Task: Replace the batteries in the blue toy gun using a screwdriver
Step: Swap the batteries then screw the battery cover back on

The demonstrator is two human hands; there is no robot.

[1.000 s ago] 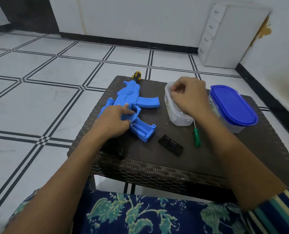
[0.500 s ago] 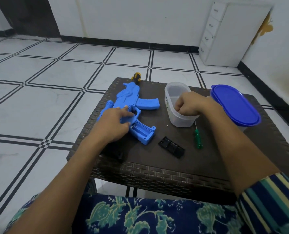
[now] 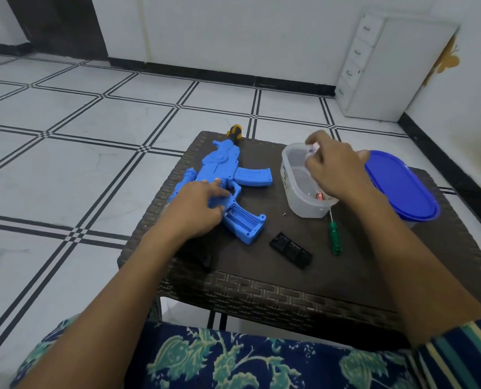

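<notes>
The blue toy gun (image 3: 228, 178) lies flat on the dark wicker table (image 3: 261, 284), its grip's battery compartment (image 3: 240, 220) open and facing up. My left hand (image 3: 197, 211) rests on the gun's body and holds it down. My right hand (image 3: 334, 169) hovers over the clear plastic tub (image 3: 292, 197), pinching a small pale battery-like piece (image 3: 312, 149) in its fingertips. Another battery (image 3: 319, 195) lies in the tub. The green-handled screwdriver (image 3: 334, 238) and the black compartment cover (image 3: 291, 249) lie on the table in front of the tub.
A tub with a blue lid (image 3: 402, 186) stands at the table's right, behind my right forearm. A tiny screw (image 3: 284, 213) lies between gun and clear tub. A white drawer unit (image 3: 374, 68) stands by the far wall; tiled floor surrounds the table.
My right hand has lifted out of the clear tub and now holds a small piece in its fingertips above it. My left hand stays on the gun.
</notes>
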